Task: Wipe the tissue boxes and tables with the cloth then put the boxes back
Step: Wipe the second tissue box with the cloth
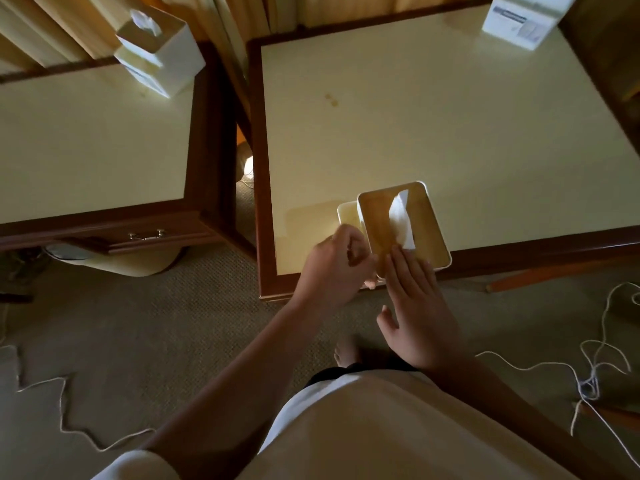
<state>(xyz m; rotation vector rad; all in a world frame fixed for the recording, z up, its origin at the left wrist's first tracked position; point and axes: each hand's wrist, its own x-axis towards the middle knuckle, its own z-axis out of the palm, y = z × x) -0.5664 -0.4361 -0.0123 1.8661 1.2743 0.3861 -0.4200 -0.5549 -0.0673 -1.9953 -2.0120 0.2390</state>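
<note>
A cream tissue box point(419, 216) with a wooden lid and a tissue sticking out stands near the front left of the right table point(450, 116). My left hand point(334, 268) is curled against the box's near left side, by its small side compartment point(348, 213). My right hand point(415, 306) lies flat, its straight fingers resting on the lid's near end. A second tissue box point(162, 53) stands at the back right corner of the left table point(86, 143). No cloth is in view.
A white box point(519, 22) stands at the right table's far right corner, and a small brown stain point(331, 99) marks its top. The left table has a drawer with a metal handle point(147, 234). Loose cords point(588, 372) lie on the carpet. Curtains hang behind.
</note>
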